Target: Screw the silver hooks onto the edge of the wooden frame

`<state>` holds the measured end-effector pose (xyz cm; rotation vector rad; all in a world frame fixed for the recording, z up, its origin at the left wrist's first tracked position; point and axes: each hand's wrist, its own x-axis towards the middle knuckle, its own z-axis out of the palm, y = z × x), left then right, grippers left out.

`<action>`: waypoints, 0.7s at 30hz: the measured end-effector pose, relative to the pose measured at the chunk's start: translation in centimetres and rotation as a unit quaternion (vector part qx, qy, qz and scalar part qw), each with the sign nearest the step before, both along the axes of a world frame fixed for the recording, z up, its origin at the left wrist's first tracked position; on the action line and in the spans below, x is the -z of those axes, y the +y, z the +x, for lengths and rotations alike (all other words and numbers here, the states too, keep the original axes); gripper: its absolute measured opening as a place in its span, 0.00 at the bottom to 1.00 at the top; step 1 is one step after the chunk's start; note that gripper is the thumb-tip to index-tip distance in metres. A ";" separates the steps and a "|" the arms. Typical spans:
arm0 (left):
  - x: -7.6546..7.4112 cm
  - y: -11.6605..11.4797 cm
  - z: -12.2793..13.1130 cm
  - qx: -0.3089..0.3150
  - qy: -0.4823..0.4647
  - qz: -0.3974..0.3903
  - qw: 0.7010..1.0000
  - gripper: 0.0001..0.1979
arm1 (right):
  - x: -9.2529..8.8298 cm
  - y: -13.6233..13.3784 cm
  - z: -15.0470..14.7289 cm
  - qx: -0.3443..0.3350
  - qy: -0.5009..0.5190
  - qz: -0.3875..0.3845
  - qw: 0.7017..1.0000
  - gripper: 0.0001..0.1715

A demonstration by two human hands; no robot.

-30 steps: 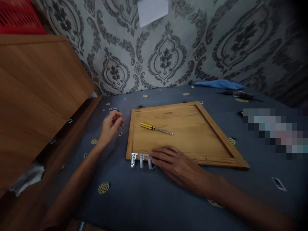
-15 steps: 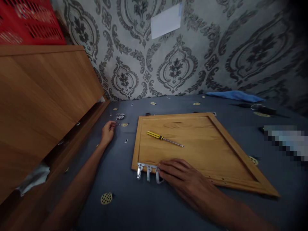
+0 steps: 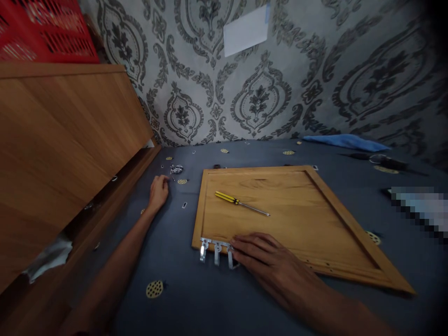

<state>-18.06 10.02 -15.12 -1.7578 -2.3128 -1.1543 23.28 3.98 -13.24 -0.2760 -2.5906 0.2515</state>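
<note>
A wooden panel (image 3: pixel 294 196) with a raised frame lies flat on the dark grey patterned cloth. Along its near left edge sits a metal hook rail (image 3: pixel 211 242), its silver hooks hanging over the side. My right hand (image 3: pixel 269 256) lies over the rail's right end, fingers together, holding it against the panel; the thumb is hidden. On the panel rests a yellow and black screwdriver (image 3: pixel 241 202), its tip pointing right. My left hand (image 3: pixel 159 189) is on the cloth with curled fingers; what they hold, if anything, cannot be made out. Just beyond it lie small metal pieces (image 3: pixel 177 169).
A wooden cabinet (image 3: pixel 70 135) stands along the left, with a red plastic basket (image 3: pixel 52 32) on top. A blue cloth (image 3: pixel 346 142) and a dark object (image 3: pixel 385 161) lie at the far right. A blurred-out flat object (image 3: pixel 420 207) is at the right edge.
My left hand's fingers have drawn back slightly from the small metal pieces and curled in. My right hand stays on the rail. The view has shifted a little.
</note>
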 end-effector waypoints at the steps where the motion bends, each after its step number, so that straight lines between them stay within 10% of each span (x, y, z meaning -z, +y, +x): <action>1: 0.0 0.0 -0.1 -0.003 -0.001 0.001 1.000 0.18 | 0.0 0.0 0.0 0.000 -0.001 -0.002 1.000 0.29; 21: -0.3 -0.6 -0.6 -0.021 0.022 -0.010 0.999 0.18 | 0.1 -0.1 0.1 0.000 0.001 0.004 1.000 0.24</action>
